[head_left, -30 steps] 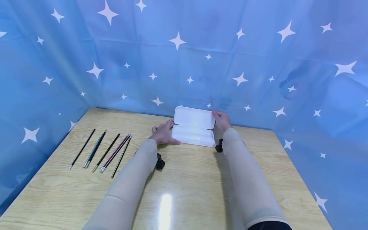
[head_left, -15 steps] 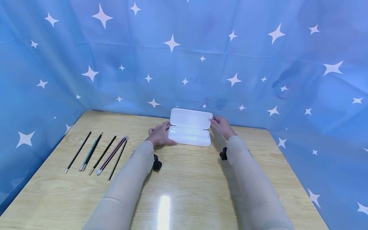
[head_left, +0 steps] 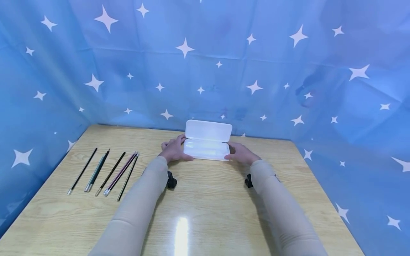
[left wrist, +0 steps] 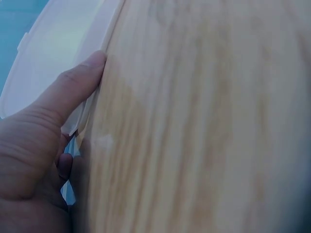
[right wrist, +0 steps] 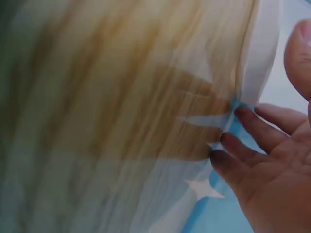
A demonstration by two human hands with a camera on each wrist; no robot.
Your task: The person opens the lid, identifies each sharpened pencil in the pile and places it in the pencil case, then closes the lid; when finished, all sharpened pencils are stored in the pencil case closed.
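A long white case (head_left: 206, 150) lies near the table's back edge, its lid (head_left: 209, 131) raised behind the tray part. My left hand (head_left: 174, 149) grips the left end, its thumb along the front edge and the other fingers farther back. In the left wrist view that hand's thumb (left wrist: 73, 90) presses on the rim of the white case (left wrist: 63, 43). My right hand (head_left: 241, 153) holds the right end, thumb at the front corner. The right wrist view shows its fingers (right wrist: 257, 128) extended at the edge of the case (right wrist: 262, 53). The tray part looks bare inside.
Several pencils lie slanted at the left of the table, among them a black one (head_left: 82, 171), a teal one (head_left: 94, 175) and a purple one (head_left: 120, 173). A blue curtain with white stars (head_left: 205, 71) hangs behind the table (head_left: 208, 209).
My right hand has left the raised lid's right edge and come down to the right end of the tray part. My left hand has kept its hold. The head view has shifted slightly.
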